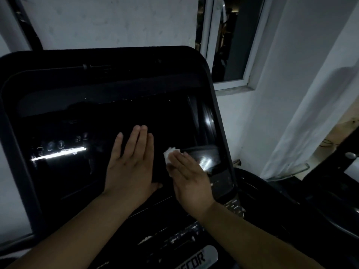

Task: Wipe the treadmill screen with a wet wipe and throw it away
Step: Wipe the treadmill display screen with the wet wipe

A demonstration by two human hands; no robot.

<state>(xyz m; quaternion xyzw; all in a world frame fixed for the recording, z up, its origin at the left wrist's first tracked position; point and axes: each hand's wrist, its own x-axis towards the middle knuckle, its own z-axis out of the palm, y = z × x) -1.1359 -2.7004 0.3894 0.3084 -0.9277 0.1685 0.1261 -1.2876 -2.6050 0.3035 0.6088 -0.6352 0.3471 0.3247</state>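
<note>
I see the right hand [186, 179], fingers straight, pressing the small crumpled white wet wipe [171, 153] onto the dark glossy treadmill screen [97, 123]. Left hand [130, 162] lies flat on the glass, holding nothing. Risks: bare palm smears cleaned glass; the wipe, only pressed, slips out.

glossy black glass screen [108, 133], white crumpled wipe [170, 153]
</note>
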